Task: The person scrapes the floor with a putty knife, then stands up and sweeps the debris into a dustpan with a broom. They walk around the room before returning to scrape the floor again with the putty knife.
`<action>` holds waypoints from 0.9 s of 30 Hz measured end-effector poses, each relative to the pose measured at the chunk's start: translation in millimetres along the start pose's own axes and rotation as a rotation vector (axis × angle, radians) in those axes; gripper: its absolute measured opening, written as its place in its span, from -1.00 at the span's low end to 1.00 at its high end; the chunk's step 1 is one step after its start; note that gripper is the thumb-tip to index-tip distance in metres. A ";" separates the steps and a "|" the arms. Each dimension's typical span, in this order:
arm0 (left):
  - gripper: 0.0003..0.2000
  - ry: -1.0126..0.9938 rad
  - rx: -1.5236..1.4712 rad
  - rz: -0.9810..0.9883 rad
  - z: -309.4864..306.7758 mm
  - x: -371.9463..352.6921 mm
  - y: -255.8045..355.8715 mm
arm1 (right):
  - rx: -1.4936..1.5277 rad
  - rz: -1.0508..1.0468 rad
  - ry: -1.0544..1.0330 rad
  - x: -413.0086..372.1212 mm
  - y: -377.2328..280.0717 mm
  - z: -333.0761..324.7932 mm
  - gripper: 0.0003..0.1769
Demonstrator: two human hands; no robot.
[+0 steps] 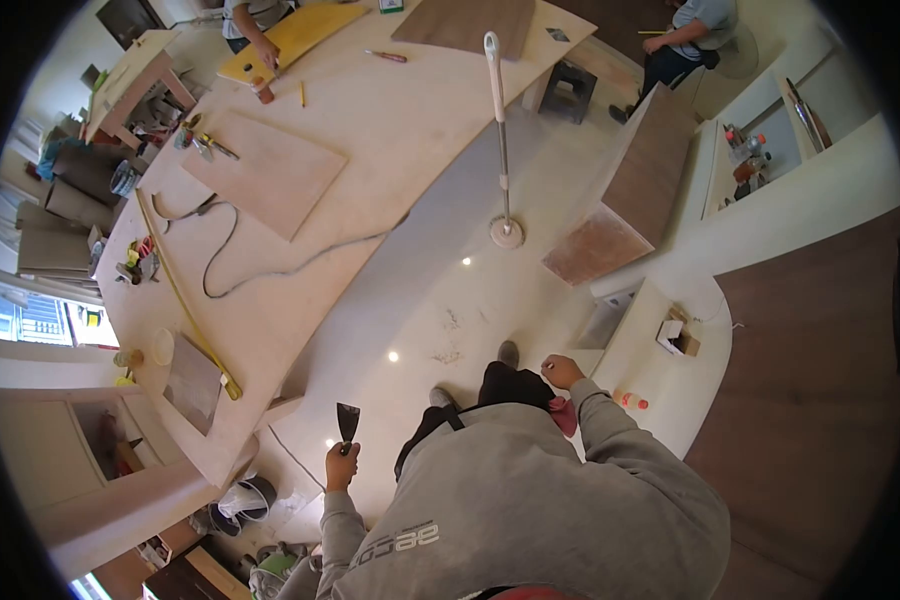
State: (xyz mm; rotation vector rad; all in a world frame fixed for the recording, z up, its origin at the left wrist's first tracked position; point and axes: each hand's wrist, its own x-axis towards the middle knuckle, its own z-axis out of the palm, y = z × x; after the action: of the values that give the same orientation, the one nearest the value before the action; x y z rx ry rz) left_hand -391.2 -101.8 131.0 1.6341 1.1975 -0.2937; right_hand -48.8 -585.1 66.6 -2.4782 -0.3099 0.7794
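Note:
A putty knife (pixel 348 421) with a wide dark blade stands up out of my left hand (pixel 341 467), whose fingers are wrapped round its handle. My right hand (pixel 562 371) is closed beside my right thigh, its fingers curled; whatever it may hold is too small to make out. Just below that hand, a reddish-pink thing (pixel 564 415) shows against my dark trousers. A plastic bottle with a red cap (pixel 630 400) lies on the white surface right of my right sleeve.
A large wooden table (pixel 300 290) at the left bears boards, tools and a cable. A mop (pixel 506 232) stands ahead on the floor, left of a brown box-like cabinet (pixel 625 205). Two people are beyond: one at the table's far side, one at the top right. A bucket (pixel 258 496) is lower left.

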 end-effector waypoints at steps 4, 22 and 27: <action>-0.65 0.158 0.221 0.066 -3.4 32.2 -48.1 | -0.002 0.003 0.042 52.7 -24.6 -36.3 -0.73; -0.67 0.104 -0.002 -0.568 191.8 -88.0 71.0 | -0.152 -0.181 0.244 319.9 20.5 -269.3 -0.86; -0.66 0.152 -0.203 -0.518 247.2 -74.4 167.3 | -0.226 -0.087 0.232 376.6 40.4 -330.3 -0.89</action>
State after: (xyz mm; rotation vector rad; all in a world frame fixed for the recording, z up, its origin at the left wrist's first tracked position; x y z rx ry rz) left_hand -203.7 -341.8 174.5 1.1689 1.7049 -0.3614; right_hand 451.5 -619.0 100.0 -2.7128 -0.4384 0.4352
